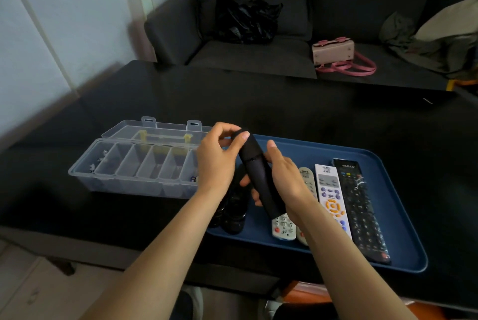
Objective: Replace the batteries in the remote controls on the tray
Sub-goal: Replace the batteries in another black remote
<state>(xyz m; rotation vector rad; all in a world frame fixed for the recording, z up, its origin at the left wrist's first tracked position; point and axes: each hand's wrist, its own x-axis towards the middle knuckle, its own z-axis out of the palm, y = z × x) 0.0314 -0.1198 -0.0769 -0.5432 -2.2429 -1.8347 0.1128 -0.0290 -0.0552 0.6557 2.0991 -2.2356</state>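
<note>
Both hands hold a black remote (258,177) back side up above the blue tray (388,255). My right hand (287,182) grips its lower half, thumb on top. My left hand (219,159) grips its top end, thumb pressed on the back cover. On the tray lie a white remote with orange buttons (332,200), a long black remote in plastic wrap (362,208), two grey-white remotes (284,226) partly under my right hand, and black remotes (232,208) under my left wrist.
A clear plastic compartment box (134,164) stands open left of the tray, with a few small batteries in its end cells. All sits on a black table (284,102). Behind are a dark sofa, a black bag (245,19) and a pink handbag (333,53).
</note>
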